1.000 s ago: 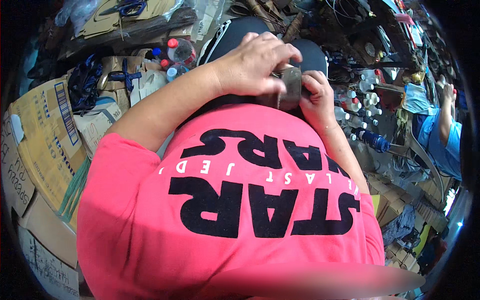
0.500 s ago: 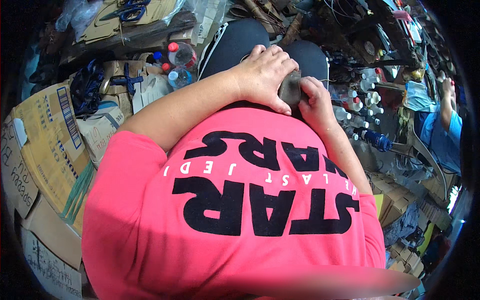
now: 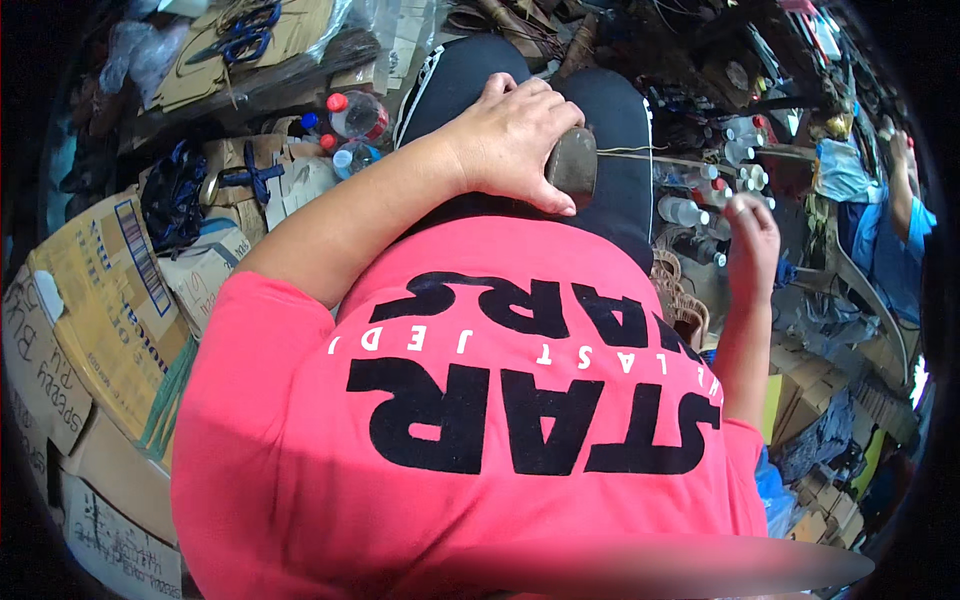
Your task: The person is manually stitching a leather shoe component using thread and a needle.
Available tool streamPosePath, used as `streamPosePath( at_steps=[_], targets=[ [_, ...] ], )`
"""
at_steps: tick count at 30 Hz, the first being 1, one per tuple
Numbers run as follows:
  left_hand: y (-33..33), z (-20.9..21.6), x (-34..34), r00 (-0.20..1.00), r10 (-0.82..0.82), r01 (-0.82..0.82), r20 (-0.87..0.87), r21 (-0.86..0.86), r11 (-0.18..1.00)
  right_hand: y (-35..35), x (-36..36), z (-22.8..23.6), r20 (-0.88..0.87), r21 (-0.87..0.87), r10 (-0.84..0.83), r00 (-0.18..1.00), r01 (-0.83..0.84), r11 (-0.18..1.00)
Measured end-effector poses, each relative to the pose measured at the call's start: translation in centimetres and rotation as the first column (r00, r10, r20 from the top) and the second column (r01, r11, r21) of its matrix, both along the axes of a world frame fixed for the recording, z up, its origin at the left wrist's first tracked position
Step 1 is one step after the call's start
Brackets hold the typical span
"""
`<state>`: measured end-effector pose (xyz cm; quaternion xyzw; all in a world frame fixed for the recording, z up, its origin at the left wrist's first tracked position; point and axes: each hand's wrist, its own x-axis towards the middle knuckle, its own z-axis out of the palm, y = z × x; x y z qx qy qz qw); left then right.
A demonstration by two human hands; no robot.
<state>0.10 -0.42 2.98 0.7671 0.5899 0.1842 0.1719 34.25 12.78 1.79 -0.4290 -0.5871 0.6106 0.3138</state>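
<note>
Change noted from my remote view: right hand, earlier pressed against the small dark grey-brown leather piece on the lap, now drawn out to the side, a thin pale thread stretched taut between them.

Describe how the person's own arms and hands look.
Both forearms are bare. The left hand and right hand wear no gloves; no rings or watch show. Short pink sleeves belong to a pink T-shirt with large black lettering.

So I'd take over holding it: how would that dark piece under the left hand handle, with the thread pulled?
The dark piece looks stiff and flat, so probably easy to pin. The taut thread toward the right hand could tug it sideways once the left hand eases.
</note>
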Motion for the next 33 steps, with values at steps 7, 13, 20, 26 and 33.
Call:
streamPosePath(
  at_steps=[7, 13, 20, 26, 33],
  targets=[
    [0.4, 0.4, 0.8, 0.998, -0.020, 0.017, -0.065, -0.043, 0.999, -1.2, -7.5, 2.4, -0.784, -0.276, -0.086, 0.615, -0.221, 0.935],
    [0.4, 0.5, 0.9, 0.998, -0.019, 0.020, -0.059, 0.015, 1.000, -0.4, -7.1, 5.5, -0.806, -0.358, -0.108, 0.581, -0.335, 0.871],
    [3.1, 2.2, 0.0, 0.999, -0.018, 0.002, -0.037, -0.393, 0.920, 0.6, -2.6, 4.7, -0.339, -0.231, -0.136, 0.931, 0.058, 0.971],
    [8.1, -0.2, 3.4, 0.980, -0.099, 0.021, -0.171, -0.412, 0.911, -1.6, -2.4, 2.8, -0.192, -0.176, 0.032, 0.981, -0.067, 0.982],
    [12.7, 4.5, 7.8, 0.618, -0.188, 0.381, 0.763, -0.081, 0.921, -2.8, -4.7, 1.3, -0.055, -0.256, 0.157, 0.986, -0.166, 0.952]
  ],
)
